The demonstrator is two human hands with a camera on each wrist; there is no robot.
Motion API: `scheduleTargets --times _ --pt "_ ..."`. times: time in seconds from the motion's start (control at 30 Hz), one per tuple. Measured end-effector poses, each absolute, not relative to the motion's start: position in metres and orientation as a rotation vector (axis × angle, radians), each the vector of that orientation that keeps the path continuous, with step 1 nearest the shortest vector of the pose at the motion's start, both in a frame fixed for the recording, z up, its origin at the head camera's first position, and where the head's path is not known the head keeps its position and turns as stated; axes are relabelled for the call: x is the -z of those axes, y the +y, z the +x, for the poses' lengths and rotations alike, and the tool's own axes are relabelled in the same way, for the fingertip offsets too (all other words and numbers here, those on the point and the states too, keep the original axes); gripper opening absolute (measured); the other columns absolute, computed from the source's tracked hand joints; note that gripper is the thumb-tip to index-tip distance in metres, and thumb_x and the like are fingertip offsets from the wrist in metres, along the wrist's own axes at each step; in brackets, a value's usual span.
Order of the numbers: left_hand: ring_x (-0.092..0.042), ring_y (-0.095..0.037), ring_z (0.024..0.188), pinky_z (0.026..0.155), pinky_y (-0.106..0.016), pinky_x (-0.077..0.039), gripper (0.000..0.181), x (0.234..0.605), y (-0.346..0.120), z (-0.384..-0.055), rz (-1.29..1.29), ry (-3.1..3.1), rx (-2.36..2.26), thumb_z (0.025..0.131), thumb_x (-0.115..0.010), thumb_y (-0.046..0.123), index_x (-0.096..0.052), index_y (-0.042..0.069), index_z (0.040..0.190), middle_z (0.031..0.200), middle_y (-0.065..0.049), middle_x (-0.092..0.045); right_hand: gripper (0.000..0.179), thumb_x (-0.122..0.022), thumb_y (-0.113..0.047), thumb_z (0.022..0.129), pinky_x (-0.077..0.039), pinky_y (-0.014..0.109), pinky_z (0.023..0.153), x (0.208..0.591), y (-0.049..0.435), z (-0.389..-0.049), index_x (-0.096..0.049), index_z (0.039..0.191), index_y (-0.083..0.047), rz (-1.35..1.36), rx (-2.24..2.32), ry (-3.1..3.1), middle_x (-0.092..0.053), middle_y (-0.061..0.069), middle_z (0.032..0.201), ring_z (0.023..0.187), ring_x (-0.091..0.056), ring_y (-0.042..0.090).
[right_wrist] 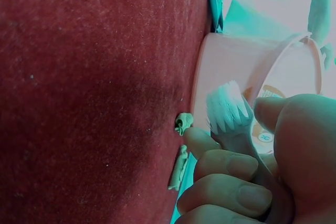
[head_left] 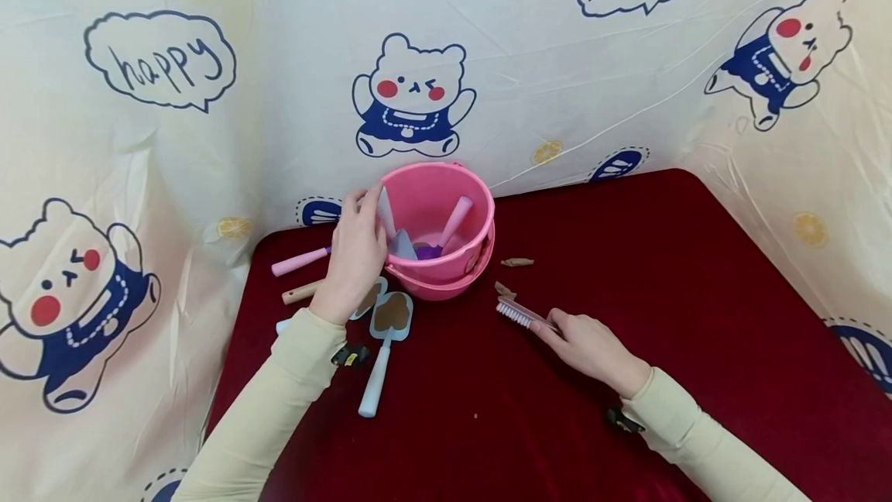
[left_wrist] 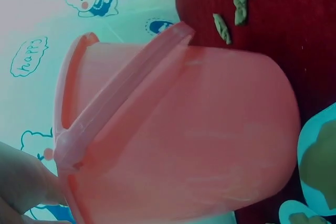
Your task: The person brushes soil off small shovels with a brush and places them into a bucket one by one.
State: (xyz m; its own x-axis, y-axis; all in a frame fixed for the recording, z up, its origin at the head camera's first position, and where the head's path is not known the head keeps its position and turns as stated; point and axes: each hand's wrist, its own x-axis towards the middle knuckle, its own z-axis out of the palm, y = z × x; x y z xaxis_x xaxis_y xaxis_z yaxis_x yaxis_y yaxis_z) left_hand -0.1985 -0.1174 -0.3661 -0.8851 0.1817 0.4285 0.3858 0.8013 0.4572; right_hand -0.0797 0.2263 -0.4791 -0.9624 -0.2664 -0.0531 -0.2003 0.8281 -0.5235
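A pink bucket (head_left: 435, 285) stands at the back of the table, its mouth leaning toward me and its handle (left_wrist: 123, 90) hanging across its side. My left hand (head_left: 357, 250) grips the bucket's left rim, fingertips beside a grey blade (head_left: 385, 211) that stands inside. Also in the bucket lie a pink-handled tool (head_left: 456, 221) with a purple end and a second grey blade (head_left: 402, 245). To the right of the bucket, my right hand (head_left: 592, 347) holds a small brush (head_left: 516, 313) with white bristles, thumb on one side of its handle. Brown crumpled scraps (head_left: 505, 290) lie just beyond the bristles.
Left of the bucket, a pale blue shovel (head_left: 376, 378) with a brown patch on its blade lies on the dark red cloth (head_left: 592, 254). Near it are a pink handle (head_left: 300, 262) and a wooden handle (head_left: 301, 293). A printed curtain (head_left: 530, 84) hangs behind the table.
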Motion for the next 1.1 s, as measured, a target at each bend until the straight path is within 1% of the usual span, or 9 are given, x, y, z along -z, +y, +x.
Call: scheduleTargets --times 0.07,0.2,0.3,0.4,0.53,0.63,0.77,0.93,1.1 --pt "-0.056 -0.046 0.119 0.099 -0.058 -0.051 0.052 0.367 -0.119 -0.197 -0.423 -2.607 0.768 0.098 -0.063 -0.002 -0.051 0.002 0.148 0.141 -0.029 -0.048 0.038 -0.056 -0.045 0.107 -0.035 0.026 0.047 0.479 0.226 -0.08 -0.055 0.084 -0.015 -0.372 0.805 2.88 -0.04 -0.007 0.059 0.048 -0.036 0.006" --pt "-0.055 -0.045 0.113 0.089 -0.059 -0.045 0.038 0.372 -0.122 -0.193 -0.418 -2.56 0.727 0.098 -0.064 0.001 -0.06 0.0 0.136 0.128 -0.028 -0.055 0.037 -0.056 -0.044 0.107 -0.035 0.026 0.047 0.48 0.226 -0.079 -0.055 0.084 -0.015 -0.376 0.801 2.871 -0.04 -0.007 0.059 0.048 -0.035 0.006" --pt "-0.056 -0.044 0.105 0.084 -0.056 -0.046 0.029 0.375 -0.126 -0.187 -0.418 -2.542 0.73 0.099 -0.064 0.003 -0.064 -0.002 0.128 0.12 -0.027 -0.057 0.036 -0.057 -0.043 0.107 -0.035 0.026 0.047 0.48 0.226 -0.078 -0.054 0.083 -0.016 -0.378 0.789 2.871 -0.039 -0.007 0.06 0.049 -0.035 0.006" --pt "-0.056 -0.043 0.104 0.082 -0.054 -0.048 0.026 0.379 -0.13 -0.18 -0.413 -2.533 0.755 0.101 -0.061 0.005 -0.064 -0.004 0.125 0.12 -0.029 -0.055 0.036 -0.058 -0.042 0.106 -0.035 0.026 0.048 0.481 0.226 -0.078 -0.054 0.082 -0.016 -0.377 0.784 2.867 -0.039 -0.007 0.06 0.049 -0.035 0.006" --pt "-0.054 -0.038 0.101 0.077 -0.05 -0.05 0.026 0.387 -0.137 -0.168 -0.375 -2.523 0.816 0.104 -0.057 0.008 -0.058 -0.007 0.126 0.118 -0.028 -0.053 0.036 -0.058 -0.043 0.106 -0.035 0.026 0.047 0.482 0.225 -0.076 -0.054 0.082 -0.017 -0.369 0.789 2.853 -0.04 -0.007 0.059 0.048 -0.035 0.006" --pt "-0.056 -0.035 0.09 0.071 -0.047 -0.05 0.02 0.395 -0.145 -0.158 -0.329 -2.557 0.845 0.104 -0.057 0.009 -0.058 -0.005 0.118 0.109 -0.024 -0.054 0.036 -0.057 -0.043 0.107 -0.035 0.026 0.047 0.481 0.225 -0.077 -0.055 0.082 -0.016 -0.365 0.791 2.846 -0.041 -0.007 0.059 0.048 -0.036 0.007" --pt "-0.058 -0.034 0.081 0.067 -0.047 -0.049 0.011 0.408 -0.158 -0.145 -0.288 -2.688 0.82 0.1 -0.061 0.009 -0.062 -0.001 0.104 0.1 -0.021 -0.055 0.036 -0.054 -0.041 0.109 -0.035 0.026 0.046 0.48 0.224 -0.08 -0.056 0.082 -0.016 -0.365 0.8 2.841 -0.042 -0.006 0.059 0.047 -0.037 0.007" --pt "-0.06 -0.03 0.076 0.062 -0.046 -0.05 0.01 0.423 -0.168 -0.132 -0.325 -2.859 0.719 0.097 -0.067 0.012 -0.064 0.003 0.099 0.095 -0.018 -0.06 0.036 -0.051 -0.038 0.11 -0.036 0.027 0.047 0.478 0.222 -0.083 -0.055 0.082 -0.016 -0.379 0.796 2.85 -0.041 -0.005 0.059 0.048 -0.038 0.008" --pt "-0.056 -0.022 0.06 0.049 -0.038 -0.045 0.012 0.433 -0.165 -0.121 -0.365 -3.058 0.6 0.096 -0.07 0.016 -0.063 0.008 0.09 0.074 -0.007 -0.059 0.036 -0.053 -0.04 0.109 -0.036 0.027 0.047 0.477 0.221 -0.083 -0.056 0.082 -0.016 -0.381 0.794 2.851 -0.041 -0.006 0.059 0.048 -0.037 0.008"
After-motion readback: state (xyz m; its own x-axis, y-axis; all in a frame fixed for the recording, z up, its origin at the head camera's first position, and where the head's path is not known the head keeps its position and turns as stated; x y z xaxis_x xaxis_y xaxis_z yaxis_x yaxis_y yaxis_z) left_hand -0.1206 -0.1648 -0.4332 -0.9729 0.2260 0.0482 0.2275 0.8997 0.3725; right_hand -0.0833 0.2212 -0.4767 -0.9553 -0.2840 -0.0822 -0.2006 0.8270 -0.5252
